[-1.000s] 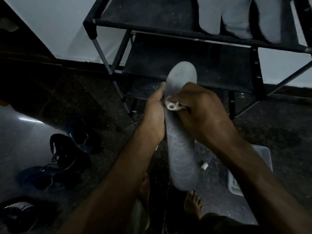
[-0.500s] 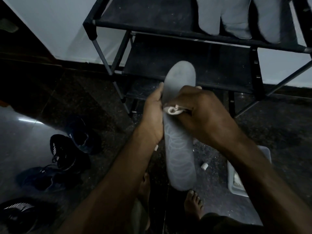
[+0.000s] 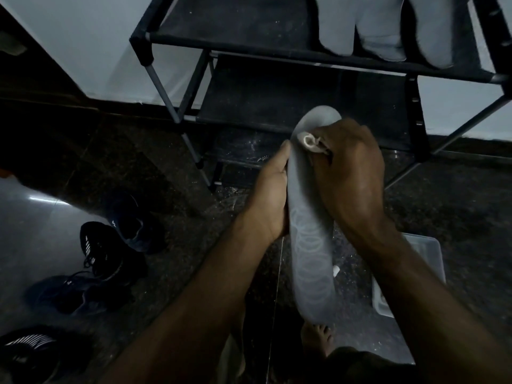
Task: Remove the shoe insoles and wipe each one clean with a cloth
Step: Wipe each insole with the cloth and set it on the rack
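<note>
Grey insole (image 3: 310, 245) ran lengthwise away from body; left hand (image 3: 273, 198) gripped its edge, right hand (image 3: 346, 173) pinched cloth (image 3: 309, 141), apparently pressed near toe.

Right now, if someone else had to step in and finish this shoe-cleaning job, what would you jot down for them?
Left hand grips the grey insole by its edge, held upright in the air.
Right hand pinches a small white cloth against the insole near its top end.
Three more insoles lie on the top shelf of the black rack; whether they are wiped cannot be told.
Dark shoes sit on the floor to the left.
Left: finish wiping this insole, set it down, then check the shoes for any insoles remaining.
</note>
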`<act>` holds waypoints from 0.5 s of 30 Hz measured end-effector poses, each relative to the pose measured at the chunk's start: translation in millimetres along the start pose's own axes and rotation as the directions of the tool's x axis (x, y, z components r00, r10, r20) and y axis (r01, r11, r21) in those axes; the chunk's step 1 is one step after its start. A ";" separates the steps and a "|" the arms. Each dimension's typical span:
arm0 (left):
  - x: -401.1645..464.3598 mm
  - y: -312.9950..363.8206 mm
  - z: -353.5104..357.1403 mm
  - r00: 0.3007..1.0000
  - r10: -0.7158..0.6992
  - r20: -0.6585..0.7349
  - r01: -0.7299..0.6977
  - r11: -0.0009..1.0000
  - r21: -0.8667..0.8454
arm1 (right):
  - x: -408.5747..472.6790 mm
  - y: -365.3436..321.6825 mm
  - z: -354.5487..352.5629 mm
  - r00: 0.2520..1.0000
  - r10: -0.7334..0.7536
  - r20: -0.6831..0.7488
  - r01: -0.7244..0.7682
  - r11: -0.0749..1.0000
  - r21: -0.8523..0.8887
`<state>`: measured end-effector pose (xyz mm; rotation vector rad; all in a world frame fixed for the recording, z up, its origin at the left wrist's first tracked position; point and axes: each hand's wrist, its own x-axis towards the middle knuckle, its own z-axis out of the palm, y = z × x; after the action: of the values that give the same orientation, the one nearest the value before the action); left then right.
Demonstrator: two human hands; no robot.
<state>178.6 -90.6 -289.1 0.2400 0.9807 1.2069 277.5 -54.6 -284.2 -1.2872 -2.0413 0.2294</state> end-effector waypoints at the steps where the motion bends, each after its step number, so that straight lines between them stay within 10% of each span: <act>1: 0.1 0.2 -1.1 1.000 0.010 0.001 -0.010 1.000 0.013 | 0.9 0.2 -1.9 0.999 0.045 -0.008 -0.045 0.995 0.085; 5: -0.3 7.7 -6.1 0.992 0.106 -0.065 -0.104 0.994 0.045 | 7.0 -3.9 -19.5 0.939 0.322 0.125 -0.332 0.742 0.582; 9: 0.2 19.8 -14.4 0.972 0.173 -0.158 -0.169 0.985 0.040 | 5.0 -10.4 -25.6 0.873 0.405 0.272 -0.468 0.537 0.702; 15: -3.7 29.2 -19.8 0.991 0.130 -0.028 -0.133 0.981 -0.138 | -1.0 -13.1 -20.2 0.827 0.266 0.496 -0.537 0.637 0.553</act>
<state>144.2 -89.0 -280.4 0.1849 0.9031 1.3955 281.3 -66.1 -263.3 -1.2489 -1.6256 1.4068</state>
